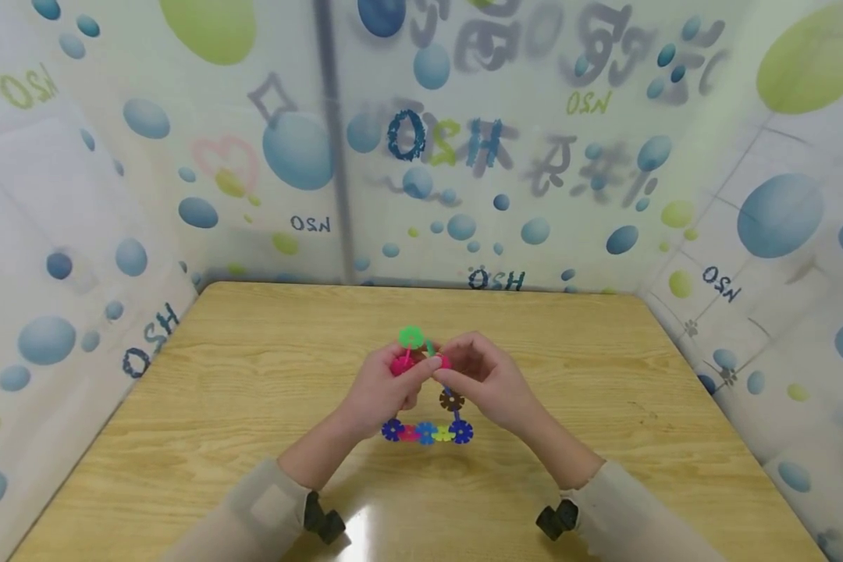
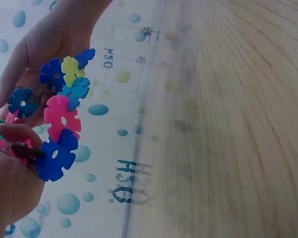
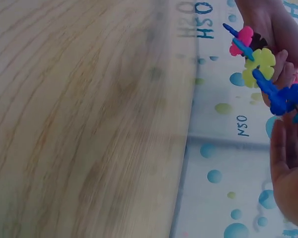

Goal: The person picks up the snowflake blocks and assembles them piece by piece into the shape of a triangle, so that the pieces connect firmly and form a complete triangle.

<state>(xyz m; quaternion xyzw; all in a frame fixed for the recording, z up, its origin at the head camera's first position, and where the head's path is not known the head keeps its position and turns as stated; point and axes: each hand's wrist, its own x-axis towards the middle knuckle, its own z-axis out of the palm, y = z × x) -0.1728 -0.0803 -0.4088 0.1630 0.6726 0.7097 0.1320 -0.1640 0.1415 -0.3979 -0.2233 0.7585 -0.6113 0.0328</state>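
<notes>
Several colourful flower-shaped interlocking discs are joined into a loop-like chain held above the table. Its lower row runs from a dark blue disc point(image 1: 393, 430) past a light blue disc point(image 1: 426, 433) and a yellow disc point(image 1: 443, 434) to another dark blue one. A brown disc point(image 1: 452, 400) climbs the right side. My left hand point(image 1: 372, 394) grips the chain's upper left part by a pink disc point(image 1: 400, 365), with a green disc point(image 1: 410, 337) sticking up above. My right hand point(image 1: 495, 390) pinches the upper right part, its thumb meeting the left thumb. Fingers partly hide the joined pieces there.
The wooden table point(image 1: 253, 336) lies below the hands, bounded by patterned curtain walls point(image 1: 421, 234) behind and at both sides. Dark wrist devices point(image 1: 325, 518) are strapped over the light sleeves point(image 1: 639, 507).
</notes>
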